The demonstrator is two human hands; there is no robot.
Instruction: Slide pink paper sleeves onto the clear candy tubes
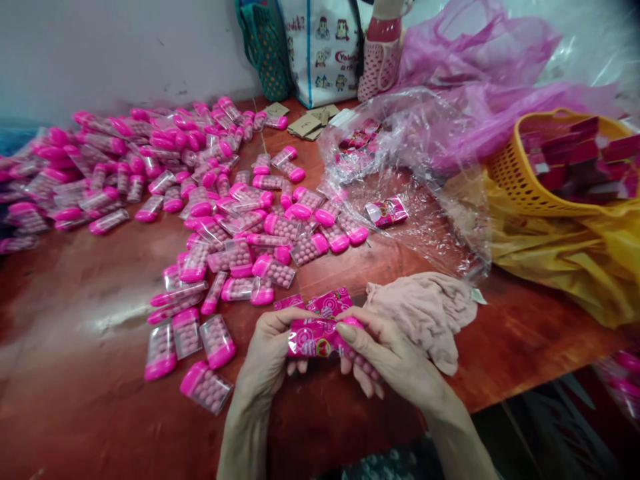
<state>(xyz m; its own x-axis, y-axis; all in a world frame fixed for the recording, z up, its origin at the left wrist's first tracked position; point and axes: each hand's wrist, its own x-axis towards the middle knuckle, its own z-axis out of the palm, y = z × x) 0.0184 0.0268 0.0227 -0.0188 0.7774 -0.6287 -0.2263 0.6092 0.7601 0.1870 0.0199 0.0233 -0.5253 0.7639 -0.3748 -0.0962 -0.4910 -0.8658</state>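
Note:
Both hands meet over the near edge of a reddish table (75, 347). My left hand (267, 353) is closed round a shiny pink printed wrapper (313, 339). My right hand (385, 357) pinches the wrapper's right end and also grips a clear candy case with a pink cap (361, 363), which lies partly under its fingers. A second pink wrapper (330, 301) lies just behind the hands. Many clear cases of pink candies with pink caps (210, 227) are strewn over the table to the left and beyond.
A beige cloth (425, 310) lies right of the hands. Crumpled clear and pink plastic sheeting (415, 167) holds a wrapped pack (387, 212). A yellow basket (525, 180) of red boxes sits at right. Bags (320, 47) stand against the wall.

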